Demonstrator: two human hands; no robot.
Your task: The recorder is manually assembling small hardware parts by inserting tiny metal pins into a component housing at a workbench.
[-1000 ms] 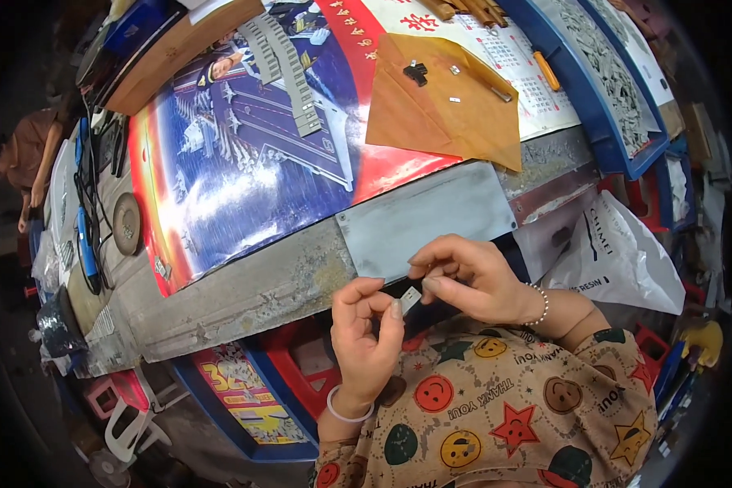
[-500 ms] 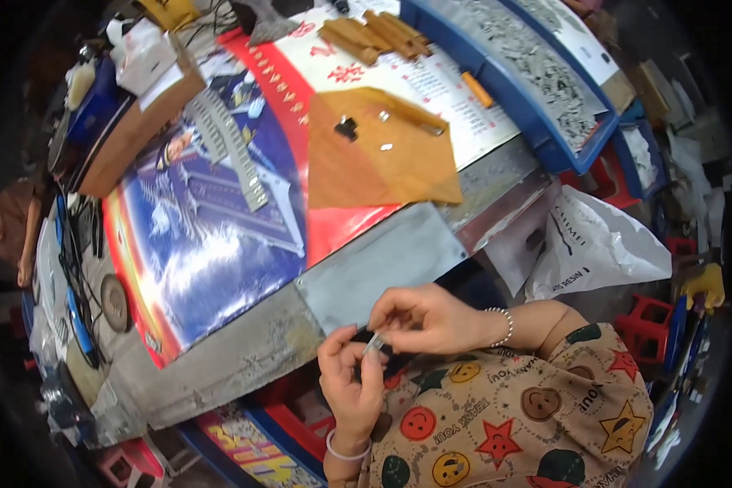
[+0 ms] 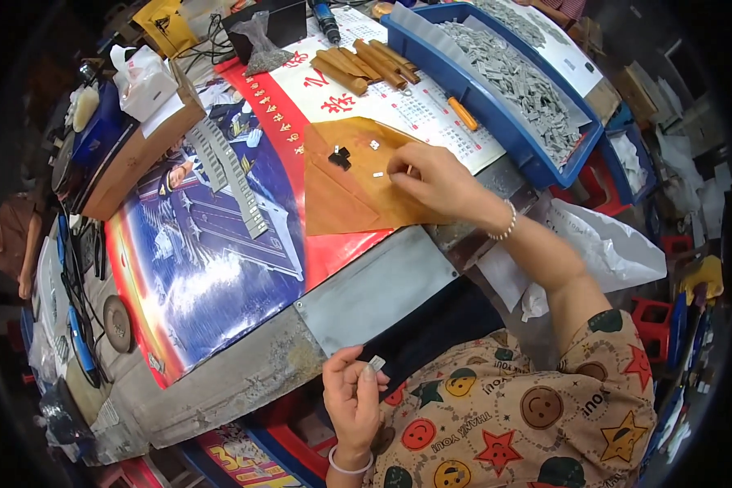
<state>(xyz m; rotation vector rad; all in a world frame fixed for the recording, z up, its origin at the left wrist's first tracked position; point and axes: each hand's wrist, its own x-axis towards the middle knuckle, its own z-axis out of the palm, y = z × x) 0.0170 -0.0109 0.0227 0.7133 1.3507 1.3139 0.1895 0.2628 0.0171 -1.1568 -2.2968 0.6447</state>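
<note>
Your left hand [image 3: 353, 403] pinching a small grey piece [image 3: 377, 363], your right hand [image 3: 441, 182], hold unclear, curled over an amber sheet [image 3: 342, 195] near a tiny white piece [image 3: 378, 174]

Free passage lies over the flat grey plate [image 3: 374, 285], between the left hand [image 3: 356, 403] and the right hand [image 3: 439, 183]. The blue tray [image 3: 504, 134] blocks the right side; brown rolls [image 3: 366, 65] obstruct beyond the amber sheet [image 3: 342, 199], and the wooden box [image 3: 146, 152] limits the left.
</note>
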